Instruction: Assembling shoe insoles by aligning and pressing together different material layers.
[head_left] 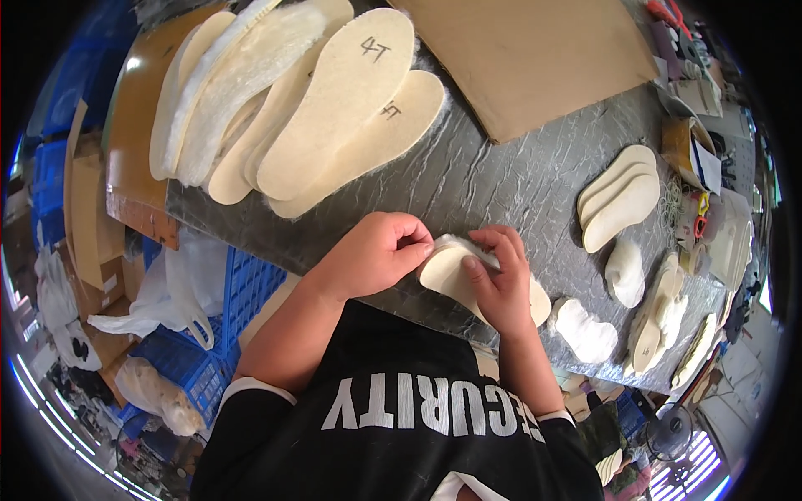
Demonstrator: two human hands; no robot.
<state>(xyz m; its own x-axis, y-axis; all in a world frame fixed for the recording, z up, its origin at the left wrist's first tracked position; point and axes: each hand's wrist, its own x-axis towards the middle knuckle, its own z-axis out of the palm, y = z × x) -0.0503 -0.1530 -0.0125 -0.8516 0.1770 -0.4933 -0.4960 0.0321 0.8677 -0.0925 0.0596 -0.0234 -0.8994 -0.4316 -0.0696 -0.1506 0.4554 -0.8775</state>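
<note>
Near the front edge of the table I have a small stack of cream insoles (443,269) with white fleece showing along the far edge. My left hand (376,253) is closed, its thumb and forefinger pinching at the stack's left end. Across the middle lies my right hand (504,284), thumb pressed on the top insole and fingers curled over the far side, gripping it. The stack's right end shows past my right wrist. How many layers I hold is hard to make out.
A pile of large fleece-backed insoles (338,100) lies far left, a cardboard sheet (535,63) far right. Small insoles (622,200) and white fleece pieces (585,330) sit to the right. Blue crates (251,288) and plastic bags (171,288) stand beside the table, left.
</note>
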